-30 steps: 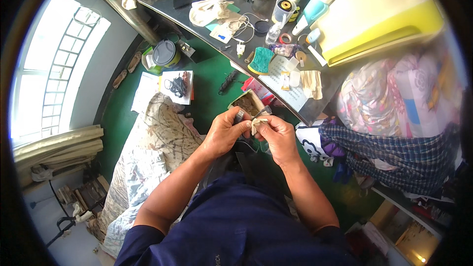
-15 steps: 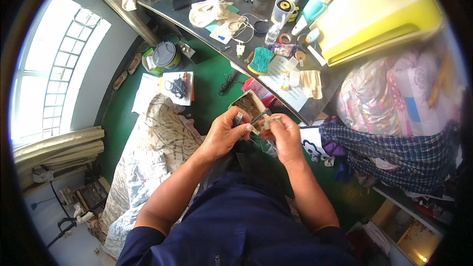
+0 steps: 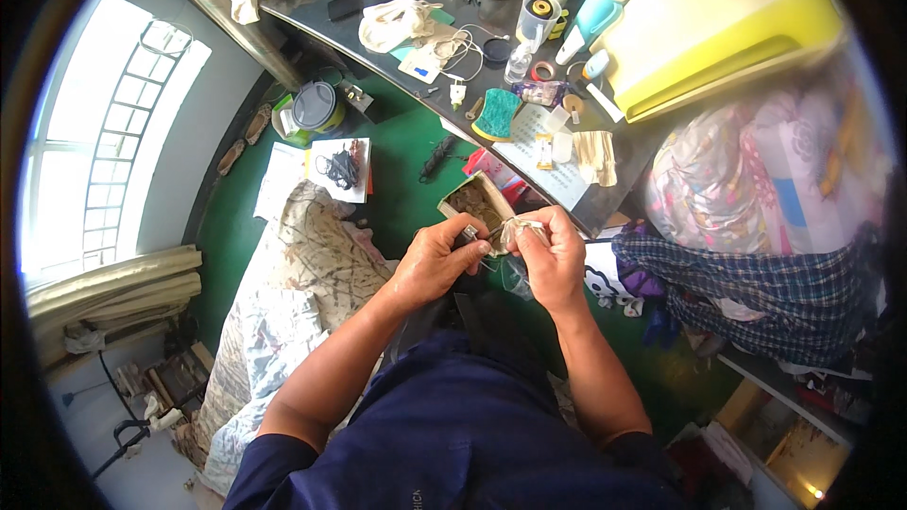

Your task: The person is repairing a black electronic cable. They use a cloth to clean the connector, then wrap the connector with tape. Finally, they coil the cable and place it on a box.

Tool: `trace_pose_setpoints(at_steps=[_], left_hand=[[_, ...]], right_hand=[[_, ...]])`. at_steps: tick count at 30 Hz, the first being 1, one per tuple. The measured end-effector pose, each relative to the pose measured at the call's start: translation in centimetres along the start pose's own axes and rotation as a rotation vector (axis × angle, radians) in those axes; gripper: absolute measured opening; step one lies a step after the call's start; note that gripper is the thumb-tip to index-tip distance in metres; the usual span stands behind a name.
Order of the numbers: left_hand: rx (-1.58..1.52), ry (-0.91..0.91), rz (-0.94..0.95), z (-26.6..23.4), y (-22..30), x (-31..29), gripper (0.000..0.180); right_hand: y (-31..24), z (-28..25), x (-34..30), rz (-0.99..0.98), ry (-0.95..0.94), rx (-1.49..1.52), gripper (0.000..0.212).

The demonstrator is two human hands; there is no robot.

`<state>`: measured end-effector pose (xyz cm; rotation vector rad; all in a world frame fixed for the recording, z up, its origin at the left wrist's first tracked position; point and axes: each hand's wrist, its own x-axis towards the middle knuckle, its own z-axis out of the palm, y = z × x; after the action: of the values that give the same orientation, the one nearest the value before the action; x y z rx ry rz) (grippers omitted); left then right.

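My left hand [image 3: 427,263] is closed around a small silvery metal piece [image 3: 470,232], whose end shows by the thumb and forefinger; its kind is too small to tell. Close beside it, my right hand [image 3: 557,266] pinches a crumpled, pale piece of cloth or tissue [image 3: 521,227]. Whether anything is wrapped inside the pale piece is hidden. Both hands hover over the near end of an open cardboard box [image 3: 503,195], which has brownish contents.
A dark table [image 3: 378,55] runs across the far side. On it are a green and yellow sponge [image 3: 496,115], a folded beige cloth [image 3: 595,158], bottles and a large yellow-and-cream container [image 3: 727,38]. Patterned fabric [image 3: 312,236] lies left; bundled bedding [image 3: 718,189] is right.
The thin dark rod that showed between my hands is out of sight. My right hand has shifted slightly, and more of the pale crumpled piece shows. The metal piece stays in my left hand.
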<state>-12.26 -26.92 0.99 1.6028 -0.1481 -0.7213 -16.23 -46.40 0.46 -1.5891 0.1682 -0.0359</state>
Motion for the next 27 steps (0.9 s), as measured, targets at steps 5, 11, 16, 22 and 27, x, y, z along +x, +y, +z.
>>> trace_pose_setpoints(at_steps=[5, 11, 16, 22, 27], left_hand=[[0.05, 0.008, 0.04, -0.1, 0.0, -0.1, 0.006], [-0.051, 0.012, 0.06, 0.1, 0.2, 0.0, 0.008], [-0.042, 0.012, 0.049, 0.2, -0.1, 0.3, 0.007], [0.005, 0.066, 0.07, 0.4, -0.9, 0.5, 0.008], [0.114, 0.105, 0.051, 0.3, -1.0, 0.6, 0.012]], right_hand=[[0.5, -0.1, 0.2, 0.247, 0.038, 0.443, 0.007], [0.3, -0.1, 0.2, 0.336, 0.014, 0.509, 0.01], [0.6, 0.3, 0.1, 0.287, -0.007, 0.372, 0.019], [0.6, 0.5, -0.4, 0.211, -0.059, 0.353, 0.028], [-0.2, 0.5, -0.4, 0.241, -0.059, 0.242, 0.024]])
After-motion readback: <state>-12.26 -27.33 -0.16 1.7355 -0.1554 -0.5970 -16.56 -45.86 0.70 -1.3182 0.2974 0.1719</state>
